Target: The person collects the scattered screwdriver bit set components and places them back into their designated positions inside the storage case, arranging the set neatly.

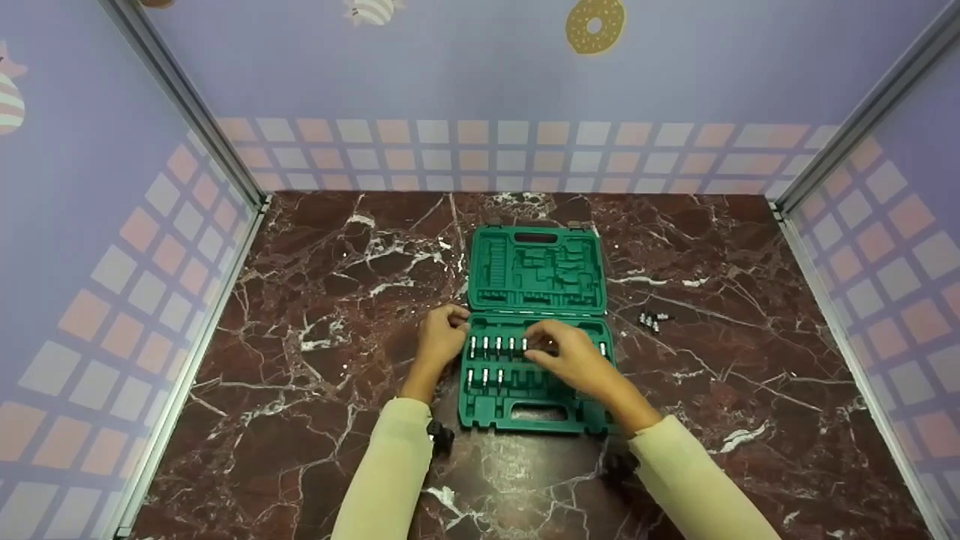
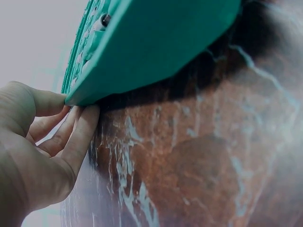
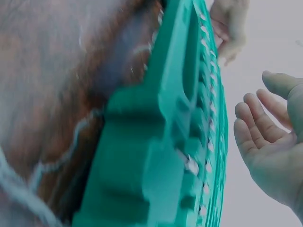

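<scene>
Green socket case (image 1: 487,409) sits open on the counter (image 1: 292,337), about the middle of my view, its lid (image 1: 540,277) opened away from me. From the left, my left hand (image 1: 442,334) pinches the case's edge; the left wrist view shows the thumb at the rim and fingers below it. Next come three sockets (image 1: 485,377) in the lower row and five sockets (image 1: 499,346) in the upper. My right hand (image 1: 571,360) hangs over the tray, thumb and forefinger apart beside the fifth socket (image 1: 525,343); the right wrist view shows nothing between its loose fingers. I judge the step to be handling sockets singly; the next move seems to call for a light fingertip pinch and a steady case. Farther right, loose metal pieces (image 1: 652,321) lie on the counter, which is dark red, white-veined and marble-looking. Lilac walls (image 1: 480,67) with a pink-and-white checked band enclose it, metal rails (image 1: 187,97) at the corners.
</scene>
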Demonstrator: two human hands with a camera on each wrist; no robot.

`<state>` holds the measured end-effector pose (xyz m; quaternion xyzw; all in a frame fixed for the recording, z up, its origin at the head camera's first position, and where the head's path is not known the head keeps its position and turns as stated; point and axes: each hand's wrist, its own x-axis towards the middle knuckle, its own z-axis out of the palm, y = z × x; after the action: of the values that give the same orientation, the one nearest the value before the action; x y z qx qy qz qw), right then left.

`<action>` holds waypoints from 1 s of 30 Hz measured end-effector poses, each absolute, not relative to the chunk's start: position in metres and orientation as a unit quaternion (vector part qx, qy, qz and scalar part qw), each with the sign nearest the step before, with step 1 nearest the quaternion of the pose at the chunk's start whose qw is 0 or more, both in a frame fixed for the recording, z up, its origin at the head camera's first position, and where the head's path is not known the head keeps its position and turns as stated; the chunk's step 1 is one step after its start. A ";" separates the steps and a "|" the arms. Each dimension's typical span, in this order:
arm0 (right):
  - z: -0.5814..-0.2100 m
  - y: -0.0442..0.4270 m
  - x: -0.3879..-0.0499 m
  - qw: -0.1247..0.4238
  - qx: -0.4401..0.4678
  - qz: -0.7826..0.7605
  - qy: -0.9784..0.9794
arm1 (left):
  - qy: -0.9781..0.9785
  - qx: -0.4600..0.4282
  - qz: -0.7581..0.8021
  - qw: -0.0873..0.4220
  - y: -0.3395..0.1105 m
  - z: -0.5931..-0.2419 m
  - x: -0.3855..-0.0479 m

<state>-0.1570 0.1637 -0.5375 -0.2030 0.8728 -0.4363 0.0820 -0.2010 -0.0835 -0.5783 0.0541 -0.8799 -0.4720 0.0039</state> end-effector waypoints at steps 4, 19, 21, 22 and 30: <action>-0.535 0.181 -0.158 0.054 -0.194 -0.440 0.875 | -0.878 0.056 -0.475 0.010 -0.083 -0.578 -0.201; -0.546 0.251 -0.167 -0.060 -0.111 -0.493 0.861 | -0.880 0.052 -0.471 0.016 -0.083 -0.578 -0.202; -0.548 0.260 -0.169 -0.076 -0.099 -0.497 0.859 | -0.880 0.052 -0.472 0.015 -0.083 -0.578 -0.202; -0.549 0.265 -0.170 -0.085 -0.093 -0.496 0.859 | -0.879 0.053 -0.473 0.014 -0.083 -0.577 -0.202; -0.557 0.307 -0.175 -0.146 -0.051 -0.446 0.882 | -0.879 0.050 -0.474 0.007 -0.084 -0.579 -0.202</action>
<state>-0.1749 0.3071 -0.5567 -0.0508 0.8819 -0.4456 -0.1455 -0.2018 -0.0841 -0.5785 0.0500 -0.8791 -0.4739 0.0074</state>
